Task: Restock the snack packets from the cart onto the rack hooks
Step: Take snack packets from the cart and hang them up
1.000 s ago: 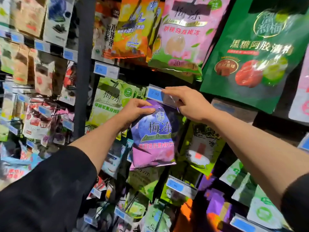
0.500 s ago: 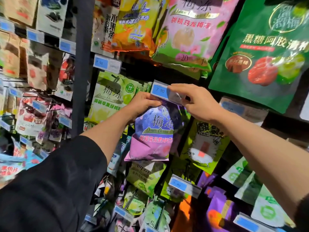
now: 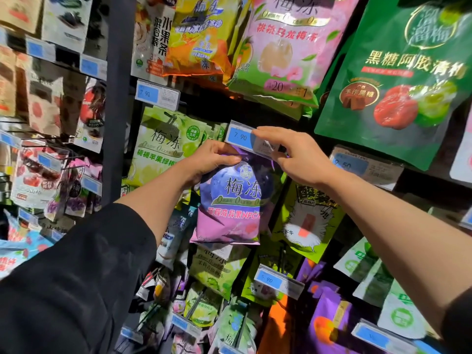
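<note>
Packet (image 3: 229,200), purple, hangs upright with its top edge tucked just under the price tag (image 3: 245,137). Left hand (image 3: 212,159) grips that top corner; right hand (image 3: 293,154) pinches the tag from the right. The hook itself is hidden behind the tag.
</note>
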Available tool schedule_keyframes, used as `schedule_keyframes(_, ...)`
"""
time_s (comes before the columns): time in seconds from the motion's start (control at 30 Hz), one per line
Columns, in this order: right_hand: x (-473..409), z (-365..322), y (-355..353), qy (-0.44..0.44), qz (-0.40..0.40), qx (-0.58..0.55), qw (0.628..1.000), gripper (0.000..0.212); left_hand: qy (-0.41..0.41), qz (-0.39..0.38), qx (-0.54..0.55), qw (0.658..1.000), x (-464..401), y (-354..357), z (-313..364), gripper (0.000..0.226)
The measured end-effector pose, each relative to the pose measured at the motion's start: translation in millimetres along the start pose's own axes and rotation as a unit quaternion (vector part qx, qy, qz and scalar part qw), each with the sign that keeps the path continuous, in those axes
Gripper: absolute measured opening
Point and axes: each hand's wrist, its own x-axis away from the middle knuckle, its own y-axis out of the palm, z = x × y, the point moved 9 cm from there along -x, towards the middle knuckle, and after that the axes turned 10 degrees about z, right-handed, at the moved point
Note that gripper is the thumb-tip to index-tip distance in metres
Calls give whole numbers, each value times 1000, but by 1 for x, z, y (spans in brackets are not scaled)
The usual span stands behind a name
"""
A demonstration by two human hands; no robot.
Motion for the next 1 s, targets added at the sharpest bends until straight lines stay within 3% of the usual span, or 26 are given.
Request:
schedule_keyframes(0.23,1,1,0,6,5,-10,1000,61,7,-12,15,1000,2,5,5,25)
schedule_keyframes(0.37,1,1,0,10,4,-10,1000,61,16,-9,4,1000,1,3,3,21)
schedule_keyframes(0.6,3,1,1,18,8,-13,1000,62,122,47,-122,984,1,7,23,33)
schedule_keyframes(0.77,4,2,1,16,0,-8,1000,66,114,123,-174,970,-15,5,11,28)
schedule_keyframes(0.9,3,4,3,10,2,-20,1000,66,120,141,-200,962,-28,3,1,44)
schedule_keyframes(1.0,5,3,4,0,-1,-14,1000,69,153,150,-273,938,-41,5,-2,51)
